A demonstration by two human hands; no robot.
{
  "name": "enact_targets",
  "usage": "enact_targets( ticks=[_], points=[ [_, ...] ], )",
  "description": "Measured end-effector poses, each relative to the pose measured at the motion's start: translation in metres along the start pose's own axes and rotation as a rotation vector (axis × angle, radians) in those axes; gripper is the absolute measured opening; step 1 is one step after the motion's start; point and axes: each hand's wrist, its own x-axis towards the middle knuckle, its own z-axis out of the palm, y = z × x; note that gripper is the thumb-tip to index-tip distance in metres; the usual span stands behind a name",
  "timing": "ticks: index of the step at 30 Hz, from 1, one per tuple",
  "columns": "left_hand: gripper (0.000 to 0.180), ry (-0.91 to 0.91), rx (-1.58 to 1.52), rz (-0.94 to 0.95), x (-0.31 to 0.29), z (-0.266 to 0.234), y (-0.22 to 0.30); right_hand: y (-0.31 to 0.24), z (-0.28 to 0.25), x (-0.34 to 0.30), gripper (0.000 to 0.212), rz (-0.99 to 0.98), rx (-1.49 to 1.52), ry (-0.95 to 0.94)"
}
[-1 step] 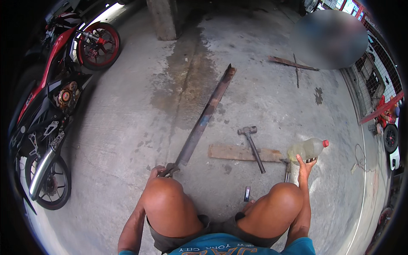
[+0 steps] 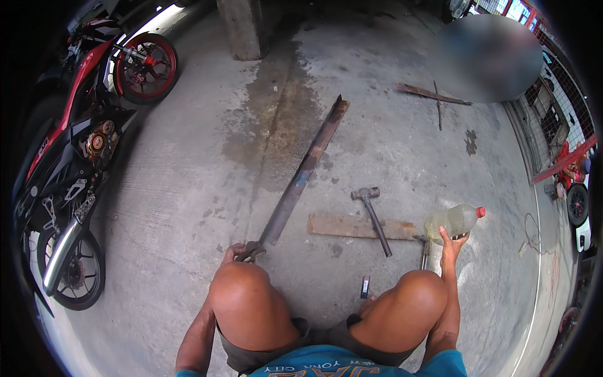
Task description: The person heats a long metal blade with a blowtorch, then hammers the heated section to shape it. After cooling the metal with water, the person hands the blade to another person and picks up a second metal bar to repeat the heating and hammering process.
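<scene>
My left hand (image 2: pixel 235 252), partly hidden by my left knee, is closed at the near end of a long rusty angle iron (image 2: pixel 304 169). A dark, bent metal piece (image 2: pixel 252 251) shows at its fingers; I cannot tell whether it belongs to the iron. The iron slants away across the concrete floor. In my right hand (image 2: pixel 451 244) is a tilted clear plastic bottle (image 2: pixel 452 222) with a red cap and pale yellowish liquid. A hammer (image 2: pixel 375 220) lies across a flat rusty metal strip (image 2: pixel 352 226) between my hands. Another tool with a silvery shaft (image 2: pixel 426 256) lies below the bottle.
A small dark box-like item (image 2: pixel 365 287) is between my feet. On the left stands a red and black motorcycle (image 2: pixel 75 157). A concrete pillar (image 2: pixel 242 28) rises at the back. Far right are a rusty strip (image 2: pixel 433 93), a thin rod (image 2: pixel 438 107) and a mesh fence (image 2: pixel 575 94).
</scene>
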Motion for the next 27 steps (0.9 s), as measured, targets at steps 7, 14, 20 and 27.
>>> enact_targets(
  ticks=[7,14,20,27],
  points=[
    [0.04,0.143,-0.035,-0.097,0.015,0.039,0.041,0.009,0.0,0.041,0.093,-0.006,-0.014,0.061],
    [0.041,0.32,0.051,0.117,0.018,0.071,-0.025,-0.023,0.019,0.047,0.079,-0.086,-0.036,0.052],
    [0.033,0.292,0.027,-0.153,0.056,0.065,0.007,-0.147,0.019,0.03,0.089,-0.184,-0.028,-0.138],
    [0.046,0.095,0.105,-0.141,0.174,0.08,0.049,-0.268,0.043,-0.015,0.084,0.023,0.407,-0.464]
  ],
)
